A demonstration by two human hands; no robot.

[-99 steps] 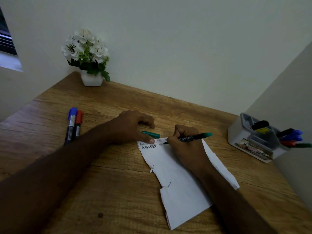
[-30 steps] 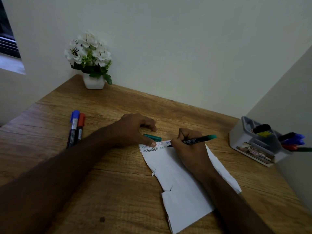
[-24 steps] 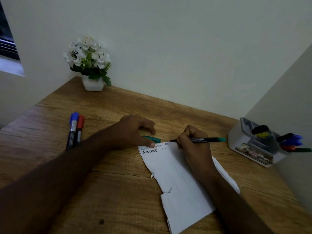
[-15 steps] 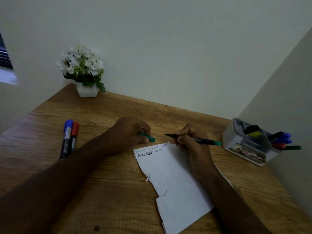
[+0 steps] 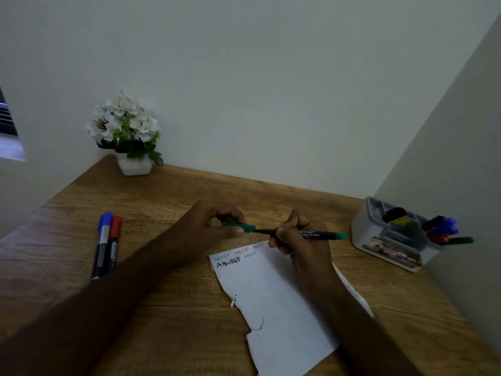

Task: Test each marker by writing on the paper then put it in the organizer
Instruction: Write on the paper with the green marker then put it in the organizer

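Two hands meet above the paper (image 5: 273, 291) mid-counter: the left hand (image 5: 206, 226) pinches the green cap (image 5: 244, 227) and the right hand (image 5: 295, 240) grips the green marker (image 5: 311, 234), probably to close it before storing.

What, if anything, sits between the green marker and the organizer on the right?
Nothing visible. The right hand holds the green marker above the paper, its cap pinched by the left hand; only bare table lies before the organizer, though markers already fill its right compartments.
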